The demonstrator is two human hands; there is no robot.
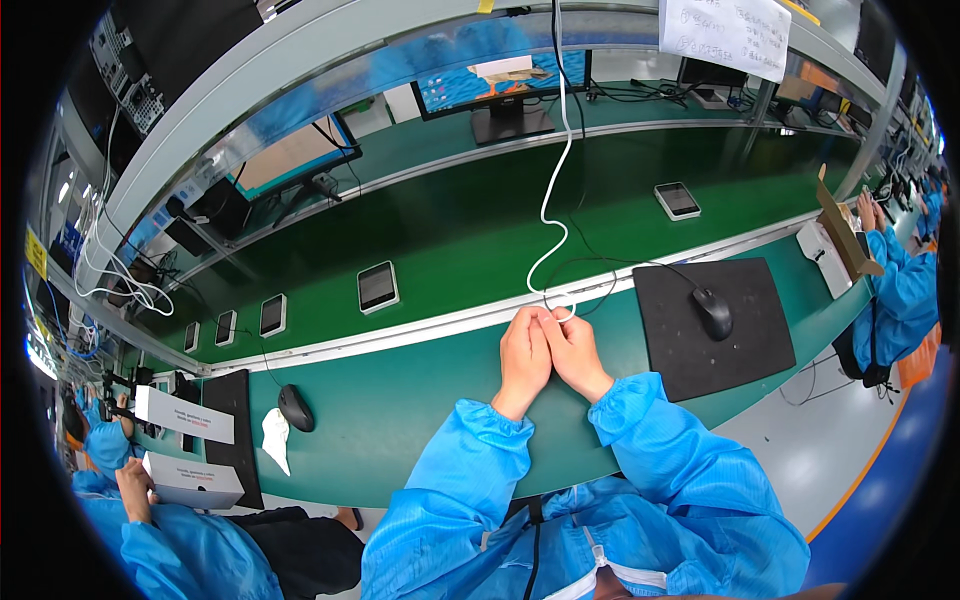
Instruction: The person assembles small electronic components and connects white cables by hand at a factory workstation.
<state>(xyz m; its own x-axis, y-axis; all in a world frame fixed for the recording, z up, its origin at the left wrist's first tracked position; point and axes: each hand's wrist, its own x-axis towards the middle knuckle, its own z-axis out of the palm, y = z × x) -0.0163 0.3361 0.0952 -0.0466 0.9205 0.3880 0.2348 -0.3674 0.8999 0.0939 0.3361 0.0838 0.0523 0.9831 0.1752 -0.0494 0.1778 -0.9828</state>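
Observation:
My left hand [524,358] and my right hand [573,352] meet over the front bench, close to the pale metal rail. Both have curled fingers pressed together, with the thumbs side by side. A white cable [549,215] hangs from above and curves down to my right fingertips, where it seems to be pinched. Its end is hidden by the fingers. What the left fingers enclose, if anything, cannot be seen. Just right of my hands lies a black mouse pad [690,360] with a black wired mouse [712,314] on it.
White-framed handheld devices stand along the dark green strip [470,250], one device [678,201] at the right. Another mouse [295,408] and a crumpled white piece [275,440] lie left. Co-workers handle white boxes [195,480] at the left and an open carton [845,225] at the right.

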